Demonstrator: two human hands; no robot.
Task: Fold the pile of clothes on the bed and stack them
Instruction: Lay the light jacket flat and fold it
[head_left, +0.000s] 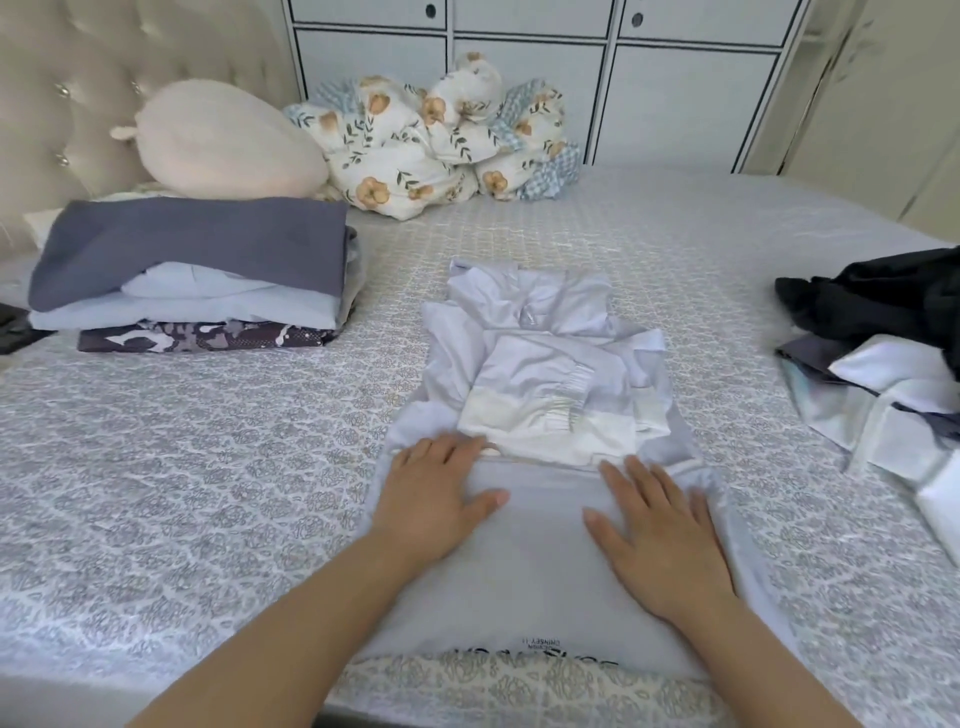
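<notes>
Head view, looking down over a bed (208, 493) midway through a laundry fold. Pressing flat on a pale grey garment (540, 561) at the near edge: left hand (441, 499) and right hand (660, 545), both with fingers straight and spread, palms down, gripping nothing. Smoothing the cloth, by the look of it, and pinning it so the layers already turned inward, sleeves and a white cuffed panel lying across the middle, are not slipping apart ahead of the next fold. Lying well apart to the left, near the headboard: a folded stack (192, 280), slate-blue piece on top, light blue beneath, a patterned piece at the bottom, likely the destination for this garment. Waiting at the right edge: an unfolded pile (883, 364) of black, white and grey clothes, suggesting the job is roughly half done. Sitting at the far side, clear of the work: a cream cushion (223, 140) and a bundled floral quilt (441, 135).
</notes>
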